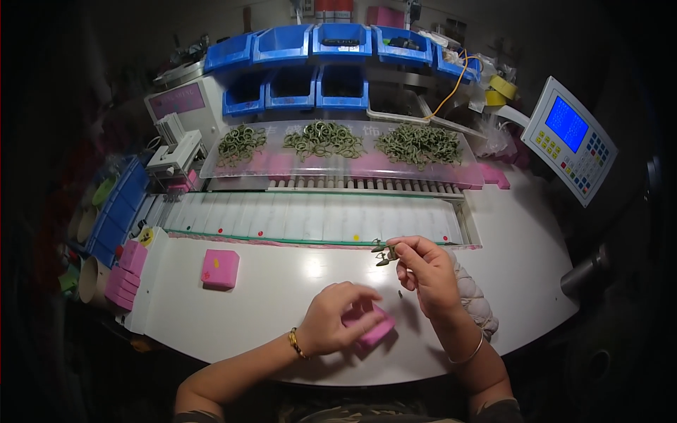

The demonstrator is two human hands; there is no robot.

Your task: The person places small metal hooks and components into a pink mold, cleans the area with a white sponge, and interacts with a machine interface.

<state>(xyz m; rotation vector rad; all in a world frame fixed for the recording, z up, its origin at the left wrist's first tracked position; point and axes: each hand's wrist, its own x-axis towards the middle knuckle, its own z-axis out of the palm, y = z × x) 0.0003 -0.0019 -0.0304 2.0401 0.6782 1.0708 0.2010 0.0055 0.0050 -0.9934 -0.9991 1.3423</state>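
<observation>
My right hand (427, 271) is raised above the white table, thumb and fingers pinched on small dark green pieces with pointed ends (383, 255). Their exact kind is too small to make out. Lower and to the left, my left hand (337, 321) curves around a pink block (377, 333), its thumb lying across it. Both the block and those fingertips are slightly blurred. A tiny dark piece (400, 294) lies on the table between the hands. At the left, another pink block (221, 268) with a yellow mark rests alone.
Three piles of green ring-like pieces (324, 139) lie on a translucent tray (275, 169) behind a row of white plates (303, 217). Blue bins (282, 44) line the back. A keypad panel (570, 137) stands at right. Stacked pink blocks (123, 285) sit left; a pale cloth bundle (476, 299) lies beside my right forearm.
</observation>
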